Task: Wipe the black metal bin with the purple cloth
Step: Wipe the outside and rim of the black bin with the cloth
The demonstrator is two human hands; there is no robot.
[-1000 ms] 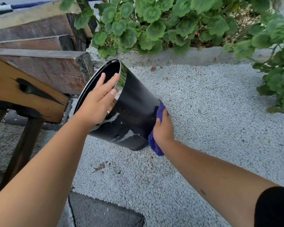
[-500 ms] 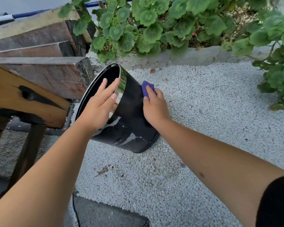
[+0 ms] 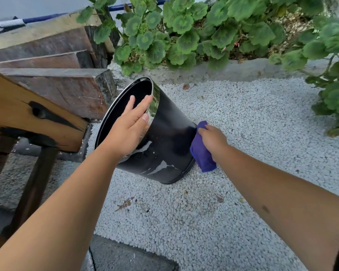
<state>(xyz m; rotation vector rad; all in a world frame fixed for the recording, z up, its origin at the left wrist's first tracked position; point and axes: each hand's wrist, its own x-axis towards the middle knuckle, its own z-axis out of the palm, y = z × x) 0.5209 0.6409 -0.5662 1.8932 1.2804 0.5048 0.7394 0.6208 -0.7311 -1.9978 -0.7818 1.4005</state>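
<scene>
A black metal bin [image 3: 168,133] is tilted on the white gravel, its open mouth facing up and to the left and its base edge on the ground. Pale streaks show on its lower side. My left hand [image 3: 128,128] lies flat over the shiny rim with straight fingers, steadying it. My right hand [image 3: 213,139] grips a bunched purple cloth [image 3: 201,151] and holds it against the bin's base on the right side, just above the gravel.
A wooden bench or table [image 3: 33,114] and stacked wooden beams [image 3: 53,83] stand close on the left of the bin. A stone kerb [image 3: 233,69] with leafy green plants [image 3: 204,30] runs along the back and right. A dark paving slab [image 3: 129,257] lies at the bottom.
My right hand with the cloth moved from the bin's upper side near the rim down to the base. The left hand stayed on the rim.
</scene>
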